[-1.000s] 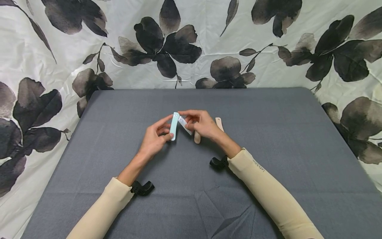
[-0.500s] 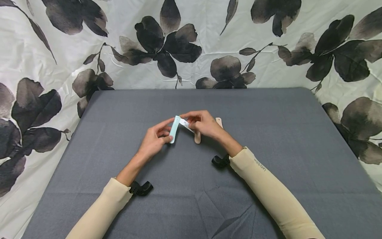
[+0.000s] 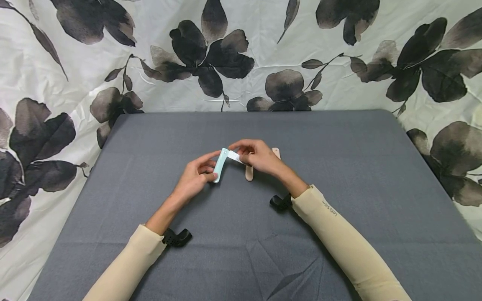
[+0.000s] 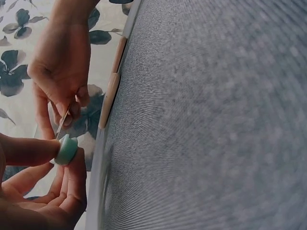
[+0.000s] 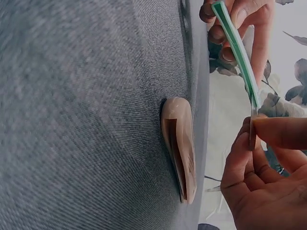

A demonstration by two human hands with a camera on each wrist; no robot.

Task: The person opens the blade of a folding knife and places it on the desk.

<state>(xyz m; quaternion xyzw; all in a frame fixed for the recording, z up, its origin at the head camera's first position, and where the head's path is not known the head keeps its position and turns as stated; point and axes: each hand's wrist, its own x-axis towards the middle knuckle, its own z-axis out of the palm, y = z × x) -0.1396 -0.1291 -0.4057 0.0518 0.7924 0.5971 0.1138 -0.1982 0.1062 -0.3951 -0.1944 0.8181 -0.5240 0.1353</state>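
My left hand [image 3: 196, 173] holds the mint-green handle [image 3: 220, 166] of a small folding knife, thumb at its lower end and fingertips near the pivot. The handle's green slot [image 5: 238, 50] faces the right wrist camera. My right hand [image 3: 260, 157] pinches the knife's silvery blade [image 3: 234, 156], which stands swung out at a wide angle from the handle. Its index finger reaches toward the pivot. Part of the blade is hidden behind the right fingers. In the left wrist view the green handle [image 4: 66, 150] appears end-on between left thumb and fingers.
Beneath and behind the right hand, a beige slotted handle [image 3: 249, 174] lies on the grey cloth-covered table [image 3: 226, 259]. Another beige piece [image 3: 276, 152] lies just beyond; the right hand hides whether they join. A floral curtain [image 3: 263, 54] hangs behind the table.
The blade has swung farther out from the green handle, from a narrow angle to a wide one. The handle has tilted and shifted slightly toward me. The beige pieces stay put.
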